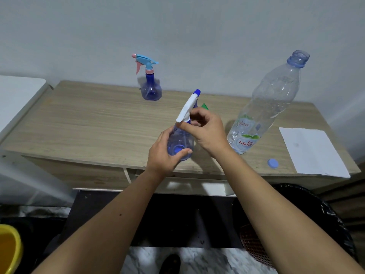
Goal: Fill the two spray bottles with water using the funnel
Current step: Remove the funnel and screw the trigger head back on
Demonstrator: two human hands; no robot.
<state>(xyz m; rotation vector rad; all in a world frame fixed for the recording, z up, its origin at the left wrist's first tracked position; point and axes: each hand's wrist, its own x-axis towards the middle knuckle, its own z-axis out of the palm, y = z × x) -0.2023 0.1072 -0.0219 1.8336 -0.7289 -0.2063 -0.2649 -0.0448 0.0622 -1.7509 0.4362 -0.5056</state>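
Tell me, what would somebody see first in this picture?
First, the two hands in the middle: the left hand holds a see-through blue spray bottle while the right hand grips its white sprayer top. Next, the tall open water bottle stands just to the right, and a second spray bottle waits near the wall.

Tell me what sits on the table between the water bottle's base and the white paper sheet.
In the head view, only the loose blue cap lies between the water bottle and the paper sheet; otherwise bare table.
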